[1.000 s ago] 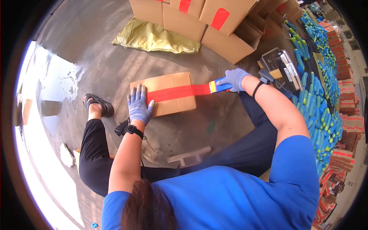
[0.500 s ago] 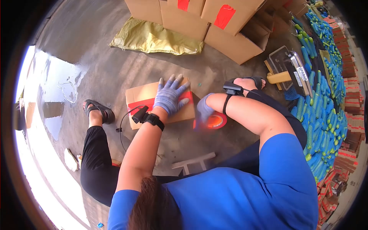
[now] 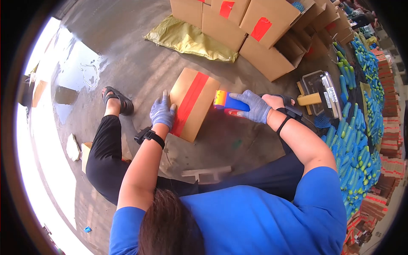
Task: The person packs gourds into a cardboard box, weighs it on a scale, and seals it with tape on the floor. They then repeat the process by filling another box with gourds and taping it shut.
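Turned since the earlier frame, one box (image 3: 204, 100) now lies with its long axis seven-to-one o'clock, one red strip (image 3: 190, 100) along it. Left hand (image 3: 162, 112), nearer, is spread open at its nine o'clock edge, grasping nothing visible. Right hand (image 3: 257, 108) wraps one tape dispenser (image 3: 233, 103), at three o'clock just beside the box. Beyond, towards twelve, lies one yellow sack (image 3: 191, 40).
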Motion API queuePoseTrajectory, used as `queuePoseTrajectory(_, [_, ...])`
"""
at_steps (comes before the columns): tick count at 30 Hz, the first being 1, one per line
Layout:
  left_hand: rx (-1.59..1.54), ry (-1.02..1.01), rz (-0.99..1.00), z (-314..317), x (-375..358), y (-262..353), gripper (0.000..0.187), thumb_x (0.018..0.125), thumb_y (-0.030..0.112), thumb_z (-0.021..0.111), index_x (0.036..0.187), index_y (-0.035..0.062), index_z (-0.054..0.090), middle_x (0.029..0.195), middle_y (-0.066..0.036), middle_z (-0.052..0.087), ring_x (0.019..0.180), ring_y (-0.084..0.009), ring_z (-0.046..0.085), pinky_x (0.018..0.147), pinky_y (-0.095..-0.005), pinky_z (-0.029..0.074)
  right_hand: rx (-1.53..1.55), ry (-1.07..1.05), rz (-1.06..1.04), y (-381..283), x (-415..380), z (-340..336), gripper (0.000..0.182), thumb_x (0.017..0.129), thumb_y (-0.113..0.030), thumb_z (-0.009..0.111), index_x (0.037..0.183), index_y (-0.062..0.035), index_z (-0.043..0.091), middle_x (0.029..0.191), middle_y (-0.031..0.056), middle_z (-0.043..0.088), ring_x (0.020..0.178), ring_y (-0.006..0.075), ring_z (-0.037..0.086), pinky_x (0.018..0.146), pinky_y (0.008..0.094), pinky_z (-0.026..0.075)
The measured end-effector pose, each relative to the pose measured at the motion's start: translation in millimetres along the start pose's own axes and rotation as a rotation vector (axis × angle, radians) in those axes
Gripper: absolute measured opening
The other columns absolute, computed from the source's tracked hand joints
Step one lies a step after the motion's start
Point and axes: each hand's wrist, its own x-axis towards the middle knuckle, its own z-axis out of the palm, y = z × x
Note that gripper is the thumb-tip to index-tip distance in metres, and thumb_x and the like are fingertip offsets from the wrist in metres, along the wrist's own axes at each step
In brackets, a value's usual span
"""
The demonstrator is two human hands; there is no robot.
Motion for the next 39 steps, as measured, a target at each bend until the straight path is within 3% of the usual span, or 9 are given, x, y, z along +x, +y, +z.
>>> queuePoseTrajectory(3, [-0.251,0.155,-0.015,-14.9,-0.2,38.0,0.054,0.096,0.049,0.055,0.136,0.012,0.056,0.119,-0.015,0.066,0.109,-0.0322,0.062,0.095,-0.0461,0.047,0.142,0.304,-0.208,-33.4,-5.3,-9.6,0.072,0.078,-0.02,0.08,0.144,-0.0182,0.05,0.097,0.0149,0.061,0.086,0.0343,0.058,0.079,0.0417,0.05])
queuePoseTrajectory(6, [-1.472,-0.62,-0.354,-20.8,-1.5,60.7,0.049,0.096,0.052,0.058,0.11,0.0061,0.067,0.094,-0.008,0.07,0.089,-0.0226,0.064,0.081,-0.0373,0.049,0.045,0.369,-0.243,-61.2,-4.9,-2.9,0.077,0.072,-0.014,0.081,0.143,-0.0152,0.05,0.094,0.0144,0.061,0.085,0.0343,0.057,0.076,0.0418,0.049])
queuePoseTrajectory(9, [-1.666,-0.775,-0.521,-29.9,-4.3,79.9,0.032,0.099,0.043,0.062,0.094,0.0123,0.071,0.078,0.0,0.068,0.07,-0.0115,0.058,0.066,-0.025,0.043,0.038,0.401,-0.234,-80.6,0.4,13.8,0.079,0.07,-0.014,0.08,0.143,-0.0159,0.05,0.094,0.014,0.06,0.085,0.0337,0.057,0.075,0.0439,0.049])
queuePoseTrajectory(15, [-1.176,-0.252,-0.203,8.9,24.2,41.1,0.032,0.097,0.032,0.063,0.087,0.0024,0.07,0.072,-0.006,0.065,0.066,-0.0157,0.058,0.068,-0.034,0.05,-0.085,0.211,-0.023,-109.7,13.1,13.9,0.073,0.075,-0.032,0.079,0.142,-0.023,0.051,0.093,0.0143,0.059,0.084,0.0344,0.058,0.075,0.0459,0.05])
queuePoseTrajectory(20, [-0.459,0.02,-0.097,-34.5,86.7,-19.3,0.032,0.098,0.037,0.056,0.096,0.0085,0.069,0.093,-0.02,0.068,0.091,-0.0409,0.064,0.08,-0.0479,0.05,-0.145,0.121,0.084,-79.1,-10.2,22.7,0.066,0.079,-0.035,0.076,0.14,-0.0269,0.053,0.092,0.015,0.059,0.084,0.036,0.059,0.073,0.0464,0.051])
queuePoseTrajectory(26, [-0.568,-0.174,-0.178,33.8,108.8,-72.5,0.032,0.097,0.034,0.059,0.098,0.005,0.071,0.089,-0.021,0.069,0.083,-0.0362,0.066,0.078,-0.043,0.05,-0.108,-0.175,0.317,-56.7,-32.0,42.2,0.063,0.081,-0.033,0.075,0.14,-0.0239,0.055,0.099,0.0189,0.055,0.082,0.0372,0.059,0.074,0.0444,0.053])
queuePoseTrajectory(32, [-1.1,-0.71,-0.435,72.3,84.2,-46.0,0.025,0.101,0.027,0.058,0.115,0.0074,0.066,0.103,-0.012,0.073,0.09,-0.0231,0.068,0.087,-0.0353,0.053,-0.049,0.006,0.063,-37.2,-6.0,95.6,0.065,0.081,-0.019,0.075,0.142,-0.0239,0.052,0.1,0.0177,0.057,0.078,0.0375,0.057,0.075,0.0432,0.051])
queuePoseTrajectory(36, [-1.89,-1.33,-0.807,15.9,62.1,-19.1,0.038,0.104,0.032,0.048,0.125,0.0054,0.064,0.121,-0.012,0.07,0.103,-0.0231,0.069,0.09,-0.036,0.056,0.157,0.08,0.144,-59.8,17.7,53.0,0.026,0.097,-0.034,0.06,0.105,-0.0104,0.067,0.08,0.0152,0.064,0.067,0.0304,0.063,0.064,0.0401,0.051])
queuePoseTrajectory(39, [-1.63,-1.088,-0.804,80.9,41.6,-22.4,0.033,0.102,0.03,0.052,0.116,0.0051,0.068,0.106,-0.01,0.074,0.085,-0.0221,0.071,0.078,-0.0362,0.058,0.018,0.011,-0.041,-80.9,22.0,-5.1,0.027,0.093,-0.031,0.06,0.116,-0.018,0.065,0.083,0.0146,0.064,0.069,0.0344,0.06,0.064,0.0438,0.049])
